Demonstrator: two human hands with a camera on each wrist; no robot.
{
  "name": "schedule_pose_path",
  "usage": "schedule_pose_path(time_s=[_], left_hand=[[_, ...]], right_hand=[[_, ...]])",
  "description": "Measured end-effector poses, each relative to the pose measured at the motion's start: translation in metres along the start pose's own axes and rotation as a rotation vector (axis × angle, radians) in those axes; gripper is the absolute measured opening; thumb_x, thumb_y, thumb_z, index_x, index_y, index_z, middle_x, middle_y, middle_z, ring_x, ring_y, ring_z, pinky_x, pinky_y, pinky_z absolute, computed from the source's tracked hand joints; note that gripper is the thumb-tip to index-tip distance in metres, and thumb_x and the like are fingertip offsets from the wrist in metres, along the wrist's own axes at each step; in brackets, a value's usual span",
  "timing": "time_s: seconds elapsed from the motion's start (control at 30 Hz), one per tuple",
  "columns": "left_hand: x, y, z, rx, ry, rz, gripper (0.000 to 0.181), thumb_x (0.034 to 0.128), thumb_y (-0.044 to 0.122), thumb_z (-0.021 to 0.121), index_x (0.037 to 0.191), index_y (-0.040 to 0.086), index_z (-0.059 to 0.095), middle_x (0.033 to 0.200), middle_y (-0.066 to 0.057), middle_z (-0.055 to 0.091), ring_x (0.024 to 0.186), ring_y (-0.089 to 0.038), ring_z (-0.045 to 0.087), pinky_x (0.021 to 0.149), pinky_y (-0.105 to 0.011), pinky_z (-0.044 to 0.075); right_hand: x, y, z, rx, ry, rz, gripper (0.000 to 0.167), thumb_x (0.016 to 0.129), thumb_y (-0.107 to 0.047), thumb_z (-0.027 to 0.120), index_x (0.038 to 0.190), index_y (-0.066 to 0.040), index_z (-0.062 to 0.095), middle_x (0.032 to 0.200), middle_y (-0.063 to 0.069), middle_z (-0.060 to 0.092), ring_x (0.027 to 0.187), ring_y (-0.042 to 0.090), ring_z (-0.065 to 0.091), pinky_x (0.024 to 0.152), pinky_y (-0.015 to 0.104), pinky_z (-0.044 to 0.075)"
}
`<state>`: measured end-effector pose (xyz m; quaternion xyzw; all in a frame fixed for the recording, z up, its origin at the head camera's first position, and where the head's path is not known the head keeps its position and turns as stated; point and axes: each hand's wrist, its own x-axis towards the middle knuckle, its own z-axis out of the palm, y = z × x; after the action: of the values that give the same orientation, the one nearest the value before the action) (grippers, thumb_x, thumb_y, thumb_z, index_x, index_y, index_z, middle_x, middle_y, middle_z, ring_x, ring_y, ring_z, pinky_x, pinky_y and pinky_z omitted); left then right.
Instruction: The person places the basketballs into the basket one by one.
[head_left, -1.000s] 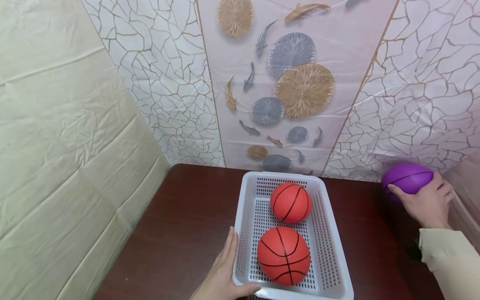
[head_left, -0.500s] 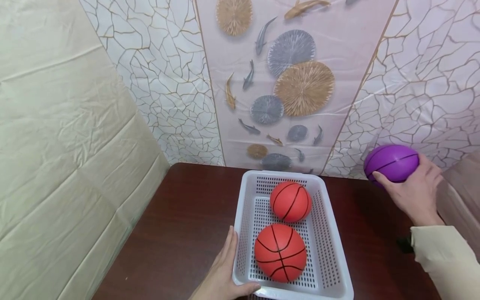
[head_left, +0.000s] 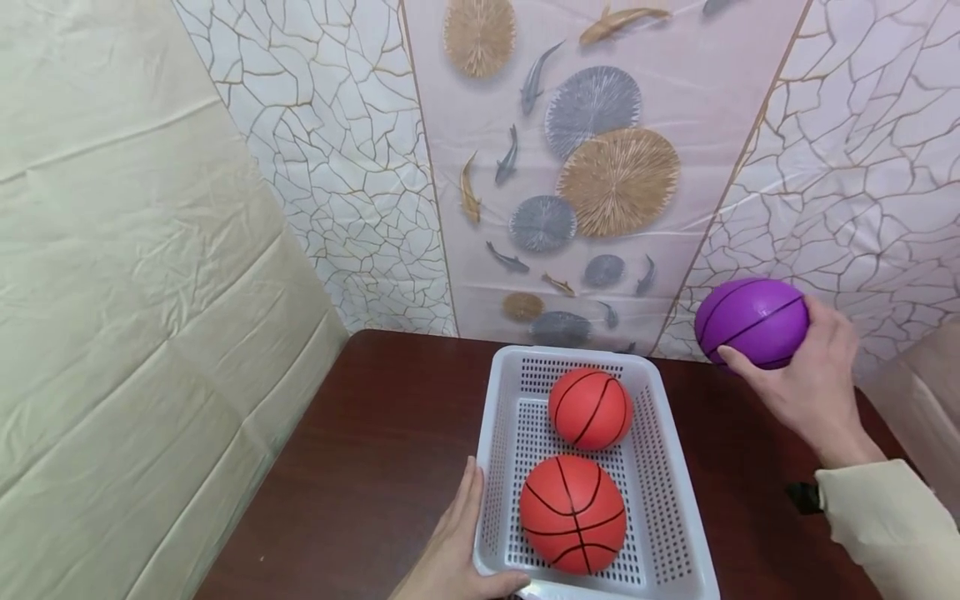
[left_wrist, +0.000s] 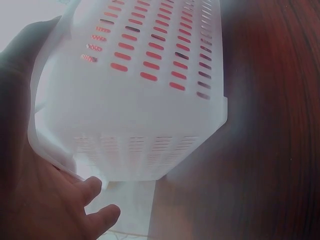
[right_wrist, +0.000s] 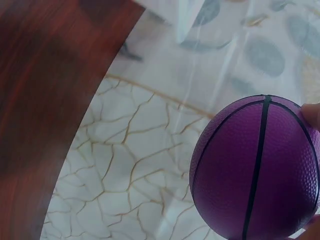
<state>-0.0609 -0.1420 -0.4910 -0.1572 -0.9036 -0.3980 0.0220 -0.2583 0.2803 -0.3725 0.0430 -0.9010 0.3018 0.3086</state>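
A purple ball with black seams (head_left: pixel 752 323) is held off the table by my right hand (head_left: pixel 813 379), the thumb on its near side. The right wrist view shows the same purple ball (right_wrist: pixel 255 170) large, with only bits of the fingers at the right edge. My left hand (head_left: pixel 453 542) holds the near left corner of a light grey perforated basket (head_left: pixel 678 500). Its fingers lie along the left wall and its thumb over the near rim. Two red balls with black seams lie inside, one farther back (head_left: pixel 590 408), the other nearer (head_left: pixel 573 514).
Dark brown tabletop (head_left: pixel 352 467) extends on both sides of the basket. A patterned cloth (head_left: pixel 615 183) with fish and round leaves hangs behind the table. Beige cloth (head_left: pixel 150 292) hangs at the left.
My right hand has carried the purple ball up and leftward from the far right, toward the basket. The left hand stays at the basket's corner. The red balls remain inside.
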Motion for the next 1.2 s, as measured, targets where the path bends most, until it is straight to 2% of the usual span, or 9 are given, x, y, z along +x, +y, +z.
schedule_pose_path(time_s=[0.17,0.3,0.53,0.87,1.2], left_hand=[[-0.002,-0.002,0.0,0.017,0.012,0.021,0.124,0.0716,0.068,0.072,0.157,0.01,0.003,0.163,-0.002,-0.005,0.144,-0.032,0.021,0.102,-0.061,0.034],[-0.001,0.0,0.0,0.01,0.009,0.013,0.124,0.0713,0.068,0.073,0.157,0.01,0.004,0.163,-0.001,-0.005,0.144,-0.032,0.021,0.102,-0.061,0.034],[-0.001,0.001,-0.001,0.0,-0.005,-0.015,0.125,0.071,0.069,0.072,0.157,0.011,0.003,0.163,0.0,-0.007,0.144,-0.032,0.02,0.103,-0.061,0.033],[0.0,0.002,-0.002,-0.039,-0.03,-0.051,0.125,0.0703,0.069,0.072,0.157,0.015,0.0,0.163,0.004,-0.009,0.144,-0.032,0.019,0.103,-0.063,0.032],[0.0,0.003,-0.002,-0.039,-0.023,-0.045,0.125,0.0703,0.069,0.072,0.157,0.015,0.001,0.163,0.003,-0.008,0.143,-0.035,0.021,0.102,-0.064,0.032]], right_hand=[[-0.004,-0.011,0.006,-0.001,-0.025,-0.013,0.111,0.067,-0.033,0.087,0.153,-0.014,0.018,0.145,0.026,0.023,0.132,0.04,0.022,0.087,0.069,0.03],[-0.009,-0.018,0.009,-0.01,-0.069,-0.002,0.112,0.069,-0.036,0.086,0.154,-0.013,0.015,0.147,0.026,0.021,0.132,0.043,0.021,0.083,0.072,0.031],[-0.014,-0.031,0.014,0.026,-0.056,-0.081,0.114,0.066,-0.033,0.088,0.153,-0.011,0.018,0.145,0.026,0.025,0.13,0.043,0.024,0.085,0.069,0.03],[-0.02,-0.053,0.018,0.061,-0.1,-0.134,0.115,0.066,-0.031,0.089,0.154,-0.01,0.017,0.147,0.024,0.025,0.13,0.042,0.025,0.083,0.07,0.034],[-0.027,-0.074,0.019,0.106,-0.137,-0.205,0.112,0.065,-0.029,0.088,0.153,-0.012,0.02,0.145,0.025,0.026,0.13,0.042,0.023,0.08,0.07,0.034]])
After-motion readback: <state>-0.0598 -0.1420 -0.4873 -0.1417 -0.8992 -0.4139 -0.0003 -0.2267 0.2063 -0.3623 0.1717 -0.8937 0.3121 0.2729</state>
